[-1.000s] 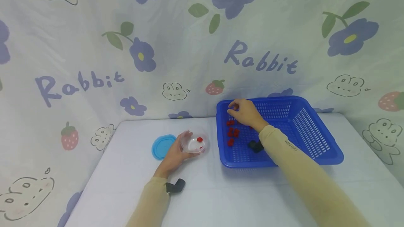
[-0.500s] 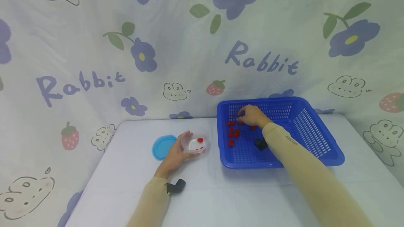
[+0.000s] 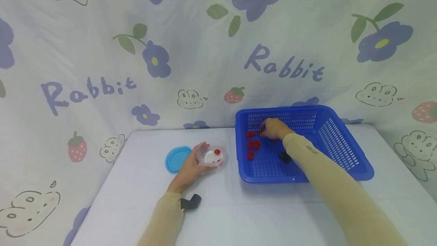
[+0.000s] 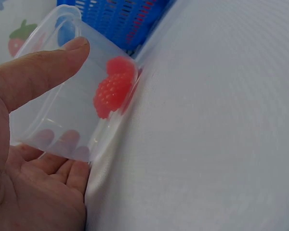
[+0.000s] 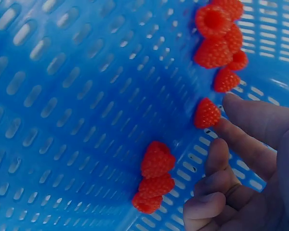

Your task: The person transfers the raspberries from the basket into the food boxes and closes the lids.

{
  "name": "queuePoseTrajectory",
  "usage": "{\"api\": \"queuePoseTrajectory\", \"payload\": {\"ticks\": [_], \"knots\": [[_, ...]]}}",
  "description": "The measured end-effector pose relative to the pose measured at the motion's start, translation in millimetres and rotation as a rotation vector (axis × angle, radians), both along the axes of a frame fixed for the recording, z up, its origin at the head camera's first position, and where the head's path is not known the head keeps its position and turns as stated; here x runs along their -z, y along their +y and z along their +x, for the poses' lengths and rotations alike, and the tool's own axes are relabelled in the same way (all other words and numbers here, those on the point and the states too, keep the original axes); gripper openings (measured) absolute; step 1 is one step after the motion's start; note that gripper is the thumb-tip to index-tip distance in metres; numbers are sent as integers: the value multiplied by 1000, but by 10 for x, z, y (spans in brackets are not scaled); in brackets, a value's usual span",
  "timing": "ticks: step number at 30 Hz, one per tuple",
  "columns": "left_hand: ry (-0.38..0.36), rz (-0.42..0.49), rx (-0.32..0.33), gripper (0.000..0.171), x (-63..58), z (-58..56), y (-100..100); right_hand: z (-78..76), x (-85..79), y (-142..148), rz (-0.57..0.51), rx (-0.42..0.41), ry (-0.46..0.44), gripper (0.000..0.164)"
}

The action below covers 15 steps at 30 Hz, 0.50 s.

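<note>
My left hand (image 3: 189, 168) holds a clear plastic cup (image 4: 62, 108), thumb on one side and fingers curled round the other. Red raspberries (image 4: 116, 89) lie in the bottom of this cup, which tilts in the left wrist view. My right hand (image 3: 274, 128) reaches down into the blue basket (image 3: 244, 175). In the right wrist view its thumb and index finger stand apart, with the index fingertip right at the edge of a single raspberry (image 5: 207, 114). The other fingers are bent. More raspberries (image 5: 213, 52) lie in a cluster just beyond, and several others (image 5: 156, 166) sit nearer.
A light-blue lid (image 3: 174, 164) lies on the white-covered table (image 3: 218, 215), left of the cup and partly behind my left hand. The basket has raised, slotted walls. A patterned cloth (image 3: 205, 48) hangs behind the table.
My right hand has moved from above the basket's back left rim down and slightly right, in among the raspberries. The left hand and cup stay where they were.
</note>
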<state>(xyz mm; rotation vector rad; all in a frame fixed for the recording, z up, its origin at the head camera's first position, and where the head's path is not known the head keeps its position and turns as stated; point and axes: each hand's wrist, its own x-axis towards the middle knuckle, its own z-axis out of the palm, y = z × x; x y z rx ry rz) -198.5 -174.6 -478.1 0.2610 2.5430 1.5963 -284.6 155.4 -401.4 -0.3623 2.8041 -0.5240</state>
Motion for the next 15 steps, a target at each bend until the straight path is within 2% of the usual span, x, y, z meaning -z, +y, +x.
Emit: {"api": "queuePoseTrajectory", "payload": {"ticks": [3,6,10,15], "knots": [[-10,7,-1,96,-6,1,-5,9,11,-18,14,-1,-2,32],[-12,10,0,96,-10,4,-7,27,23,-43,27,33,13,32],[-8,22,5,96,-14,5,-5,54,48,-88,78,100,65,28],[-19,24,10,95,-16,3,-7,68,93,-135,124,130,135,23]]}}
